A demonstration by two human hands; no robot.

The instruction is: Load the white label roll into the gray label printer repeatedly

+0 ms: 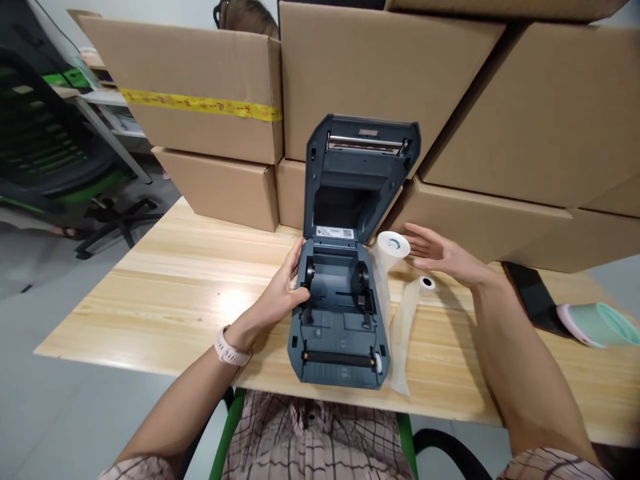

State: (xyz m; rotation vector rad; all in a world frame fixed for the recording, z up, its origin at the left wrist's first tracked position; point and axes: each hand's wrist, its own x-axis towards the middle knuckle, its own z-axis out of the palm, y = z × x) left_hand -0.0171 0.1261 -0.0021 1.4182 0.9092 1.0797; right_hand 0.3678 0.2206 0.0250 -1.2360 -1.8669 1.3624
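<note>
A dark grey label printer [327, 320] stands on the table with its lid [360, 167] raised. Inside are two black roll holders and, near the front, a black roller; no roll sits between the holders. My left hand [283, 287] grips the printer's left side, thumb over the rim and fingers along the outer wall. To the right of the printer stands a roll of white labels [393, 247], with a loose strip trailing from it. My right hand [440, 257] is just right of that roll, fingers spread and holding nothing. Closer to me lies a smaller roll [427, 284] with a translucent strip [404, 333] unrolled.
Stacked cardboard boxes [370, 73] wall off the back of the wooden table [165, 293]. On the right lie a black phone [535, 297] and a mint-green cup [600, 323] on its side. An office chair [65, 147] is at the left; another person's head shows behind the boxes.
</note>
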